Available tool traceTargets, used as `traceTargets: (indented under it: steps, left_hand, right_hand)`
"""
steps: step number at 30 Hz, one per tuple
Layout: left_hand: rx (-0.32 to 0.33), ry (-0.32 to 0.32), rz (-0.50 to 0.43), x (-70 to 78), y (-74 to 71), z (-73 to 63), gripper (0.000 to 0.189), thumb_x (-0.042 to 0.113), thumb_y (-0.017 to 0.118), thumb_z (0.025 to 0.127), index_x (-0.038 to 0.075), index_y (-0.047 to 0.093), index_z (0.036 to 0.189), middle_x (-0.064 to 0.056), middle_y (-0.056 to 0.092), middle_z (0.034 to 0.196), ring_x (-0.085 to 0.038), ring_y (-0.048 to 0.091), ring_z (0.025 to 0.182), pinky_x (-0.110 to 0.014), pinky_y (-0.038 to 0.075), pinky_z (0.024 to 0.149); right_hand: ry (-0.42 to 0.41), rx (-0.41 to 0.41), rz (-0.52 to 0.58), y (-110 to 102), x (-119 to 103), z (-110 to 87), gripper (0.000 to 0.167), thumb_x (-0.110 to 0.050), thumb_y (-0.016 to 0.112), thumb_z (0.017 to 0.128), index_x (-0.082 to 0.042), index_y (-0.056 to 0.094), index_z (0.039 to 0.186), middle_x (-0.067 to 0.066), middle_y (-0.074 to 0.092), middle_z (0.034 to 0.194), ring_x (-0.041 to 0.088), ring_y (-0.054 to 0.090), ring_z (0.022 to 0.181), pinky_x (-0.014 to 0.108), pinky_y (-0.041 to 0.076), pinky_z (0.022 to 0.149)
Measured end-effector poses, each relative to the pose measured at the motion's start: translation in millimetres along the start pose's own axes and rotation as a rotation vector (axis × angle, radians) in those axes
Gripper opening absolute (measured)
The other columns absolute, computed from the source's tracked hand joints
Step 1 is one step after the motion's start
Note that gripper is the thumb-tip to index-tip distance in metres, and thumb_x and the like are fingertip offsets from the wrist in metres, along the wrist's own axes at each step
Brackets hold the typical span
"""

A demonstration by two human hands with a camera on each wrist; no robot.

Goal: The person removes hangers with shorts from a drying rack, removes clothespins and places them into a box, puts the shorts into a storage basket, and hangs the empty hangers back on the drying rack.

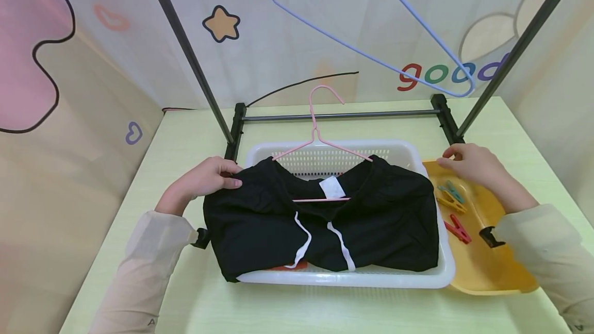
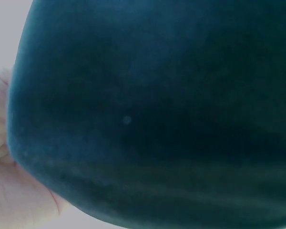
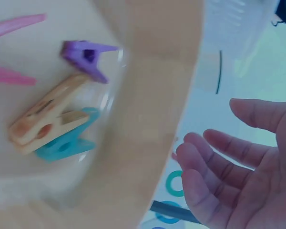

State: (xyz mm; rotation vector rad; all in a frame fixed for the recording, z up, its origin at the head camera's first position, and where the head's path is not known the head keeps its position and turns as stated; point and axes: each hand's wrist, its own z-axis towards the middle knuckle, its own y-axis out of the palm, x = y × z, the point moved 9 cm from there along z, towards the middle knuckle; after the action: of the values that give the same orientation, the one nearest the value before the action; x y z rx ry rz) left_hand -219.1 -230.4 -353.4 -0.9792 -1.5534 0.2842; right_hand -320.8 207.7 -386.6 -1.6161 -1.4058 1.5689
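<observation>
A black top [image 1: 394, 220] with white drawstrings and a white neck label lies over a white basket [image 1: 348, 280]. Inside its neckline sits a pink hanger [image 1: 314, 120], hook pointing up. My left hand [image 1: 199, 178] pinches the top at its left shoulder, thumb in front. Dark fabric [image 2: 148, 95] fills most of the left wrist view, hiding all but part of that hand. My right hand [image 1: 478, 166] holds nothing and hovers by the far rim of a yellow basin [image 1: 492, 277]; its fingers [image 3: 229, 167] curve loosely in the right wrist view.
Clothespins lie in the basin: a red one [image 1: 457, 229], a purple one [image 3: 88, 57], an orange one [image 3: 43, 119], a teal one [image 3: 66, 145]. A black rack [image 1: 341, 116] stands behind the basket, with slanting poles on both sides. Overhead hangs a blue hanger [image 1: 345, 43].
</observation>
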Motion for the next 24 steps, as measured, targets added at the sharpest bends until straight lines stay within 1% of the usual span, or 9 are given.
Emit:
traceTargets:
  steps: [3, 5, 7, 11, 12, 14, 18, 21, 24]
  left_hand:
    - [-0.001, 0.002, 0.0, 0.0, 0.3, 0.0, 0.009, 0.004, 0.056, 0.083, 0.006, 0.065, 0.084, -0.003, 0.056, 0.073, -0.017, 0.051, 0.07, -0.028, 0.042, 0.068]
    - [-0.002, 0.003, -0.002, 0.1, 0.4, -0.1, 0.009, 0.004, 0.056, 0.083, 0.005, 0.065, 0.083, -0.003, 0.055, 0.073, -0.017, 0.051, 0.07, -0.028, 0.042, 0.068]
    - [-0.003, 0.004, -0.002, 0.1, 0.4, 0.0, 0.009, 0.004, 0.056, 0.083, 0.005, 0.065, 0.083, -0.003, 0.055, 0.073, -0.017, 0.051, 0.069, -0.028, 0.042, 0.068]
    - [0.0, 0.004, -0.001, -0.2, 0.3, 0.3, 0.009, 0.004, 0.056, 0.083, 0.005, 0.065, 0.083, -0.003, 0.055, 0.073, -0.017, 0.051, 0.069, -0.028, 0.042, 0.067]
    - [0.001, 0.003, 0.0, -0.2, 0.2, 0.3, 0.009, 0.004, 0.056, 0.082, 0.005, 0.065, 0.083, -0.003, 0.055, 0.073, -0.017, 0.051, 0.069, -0.028, 0.042, 0.067]
    - [0.001, 0.005, 0.002, -0.2, -0.1, 0.3, 0.009, 0.004, 0.056, 0.083, 0.005, 0.065, 0.083, -0.003, 0.055, 0.073, -0.017, 0.051, 0.069, -0.028, 0.042, 0.067]
    - [0.001, 0.005, 0.003, 0.2, -0.2, -0.1, 0.009, 0.004, 0.056, 0.083, 0.005, 0.065, 0.083, -0.003, 0.055, 0.074, -0.017, 0.051, 0.07, -0.028, 0.042, 0.068]
    - [0.002, 0.001, 0.001, 0.6, -0.2, -0.6, 0.009, 0.004, 0.055, 0.083, 0.005, 0.065, 0.084, -0.003, 0.056, 0.074, -0.017, 0.051, 0.071, -0.029, 0.042, 0.069]
    - [0.001, 0.0, 0.001, 0.8, -0.1, -0.6, 0.01, 0.003, 0.055, 0.083, 0.005, 0.065, 0.084, -0.003, 0.056, 0.074, -0.017, 0.051, 0.071, -0.029, 0.042, 0.069]
  right_hand:
    - [-0.016, 0.0, 0.026, -3, -7, -1.0, 0.05, -0.044, 0.046, 0.087, 0.001, 0.052, 0.109, 0.02, 0.055, 0.09, 0.026, 0.047, 0.076, 0.026, 0.041, 0.06]
    - [-0.027, 0.001, 0.053, -5, -13, -2.5, 0.049, -0.042, 0.046, 0.088, 0.0, 0.052, 0.111, 0.021, 0.055, 0.093, 0.025, 0.049, 0.078, 0.025, 0.042, 0.062]
    - [-0.046, 0.001, 0.091, -7, -20, -4.3, 0.048, -0.041, 0.047, 0.088, 0.0, 0.051, 0.112, 0.022, 0.056, 0.097, 0.025, 0.051, 0.08, 0.027, 0.045, 0.065]
    - [-0.105, 0.007, 0.159, -11, -34, -7.9, 0.044, -0.037, 0.047, 0.089, 0.0, 0.051, 0.113, 0.02, 0.057, 0.099, 0.023, 0.054, 0.08, 0.037, 0.049, 0.074]
    - [-0.124, 0.003, 0.172, -12, -37, -8.7, 0.043, -0.035, 0.047, 0.089, 0.0, 0.051, 0.113, 0.02, 0.058, 0.099, 0.023, 0.055, 0.08, 0.037, 0.049, 0.075]
    - [-0.161, -0.005, 0.198, -14, -44, -10.2, 0.041, -0.033, 0.047, 0.09, 0.0, 0.051, 0.113, 0.018, 0.058, 0.101, 0.021, 0.055, 0.081, 0.032, 0.049, 0.075]
    - [-0.237, -0.055, 0.267, -16, -59, -12.7, 0.038, -0.029, 0.049, 0.09, 0.0, 0.05, 0.115, 0.019, 0.057, 0.105, 0.014, 0.057, 0.081, 0.019, 0.048, 0.07]
    - [-0.285, -0.109, 0.334, -14, -69, -13.8, 0.037, -0.025, 0.05, 0.09, 0.001, 0.049, 0.116, 0.017, 0.058, 0.106, 0.011, 0.058, 0.082, 0.018, 0.048, 0.071]
    - [-0.317, -0.178, 0.383, -10, -79, -13.6, 0.035, -0.022, 0.05, 0.09, 0.0, 0.048, 0.117, 0.007, 0.059, 0.104, 0.011, 0.059, 0.087, 0.021, 0.049, 0.075]
